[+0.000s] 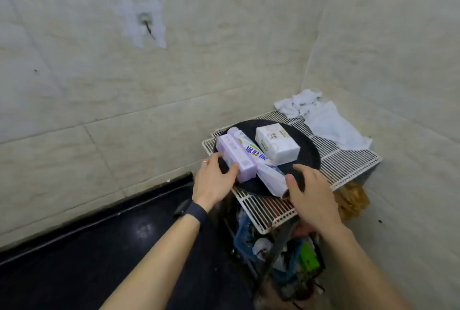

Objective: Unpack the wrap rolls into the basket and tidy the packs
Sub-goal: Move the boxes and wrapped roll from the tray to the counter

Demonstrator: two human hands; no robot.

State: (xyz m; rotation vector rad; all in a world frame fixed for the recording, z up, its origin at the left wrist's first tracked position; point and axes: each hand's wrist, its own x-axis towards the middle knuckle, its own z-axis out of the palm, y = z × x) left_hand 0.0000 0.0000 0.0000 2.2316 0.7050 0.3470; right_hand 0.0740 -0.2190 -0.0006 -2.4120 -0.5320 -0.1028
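The left hand [214, 181] and right hand [310, 191] each curl thumb and fingers over the near rim of the black basket [308, 154], which sits on a white wire rack [348, 162] and holds a purple box [232, 155], a wrapped roll [265, 169] and, farther back, a white pack [277, 144].

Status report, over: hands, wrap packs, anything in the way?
Left hand, right hand grip black basket rim. Purple box, wrap roll, white box inside. Cloth on rack behind, not blocking.
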